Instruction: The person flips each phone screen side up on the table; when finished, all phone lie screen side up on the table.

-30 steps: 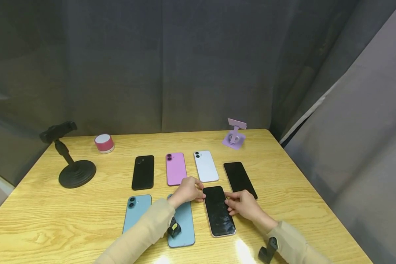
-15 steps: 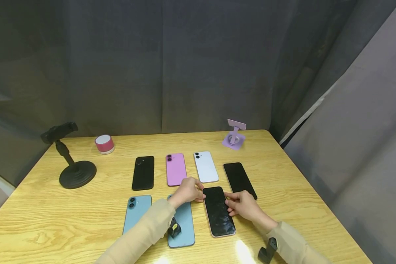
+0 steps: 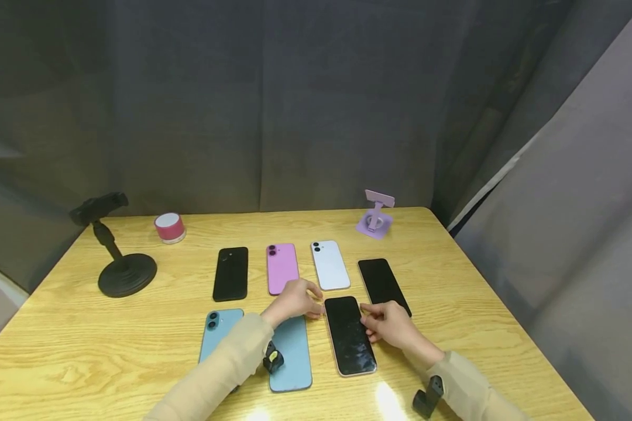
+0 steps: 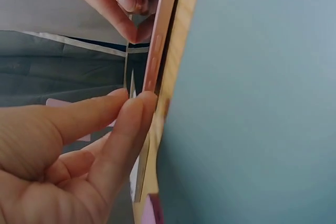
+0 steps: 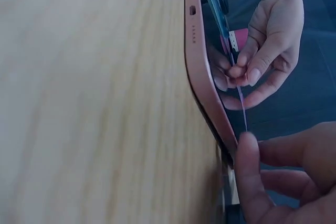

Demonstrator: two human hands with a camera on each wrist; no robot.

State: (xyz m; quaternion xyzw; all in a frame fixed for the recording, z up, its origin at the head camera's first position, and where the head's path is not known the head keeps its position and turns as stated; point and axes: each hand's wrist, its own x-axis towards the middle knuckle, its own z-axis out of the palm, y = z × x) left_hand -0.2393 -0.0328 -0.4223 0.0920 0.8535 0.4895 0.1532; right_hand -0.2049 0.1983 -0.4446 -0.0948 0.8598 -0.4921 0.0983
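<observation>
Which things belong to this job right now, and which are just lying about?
In the job, it seems:
pink-edged phone, between left hand and right hand

Apparently just lying about:
blue phones
pink phone
white phone
black phone
rightmost phone
black stand
purple stand
pink cylinder

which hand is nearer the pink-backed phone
Left: the left hand is by the near end of the pink-backed phone; the right hand is farther right, beside the front dark-screened phone.
</observation>
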